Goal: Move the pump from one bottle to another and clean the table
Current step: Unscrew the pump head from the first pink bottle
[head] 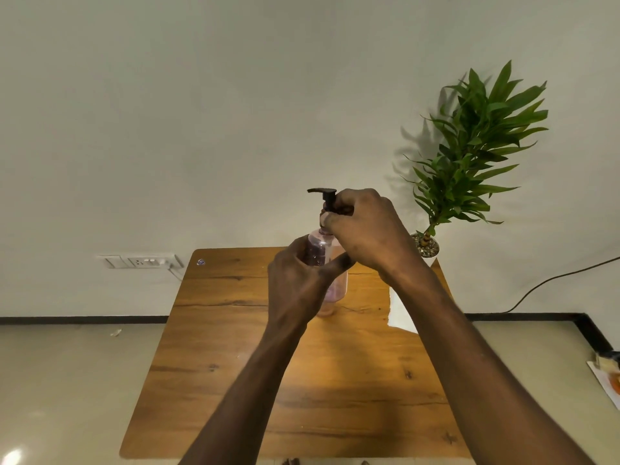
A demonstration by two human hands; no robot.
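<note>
A clear pink bottle [336,286] is held up just above the wooden table [235,364], near its far middle. My left hand [297,283] wraps around the bottle's body. A black pump [324,195] sits at the bottle's neck, its spout pointing left. My right hand [365,229] grips the pump's collar from the right and hides the neck. No second bottle is in view.
A white cloth or paper [401,315] lies on the table's right side, partly under my right forearm. A potted plant [469,156] stands at the far right corner. A wall socket [141,261] and a cable [553,280] are on the wall. Some objects [609,374] lie on the floor at right.
</note>
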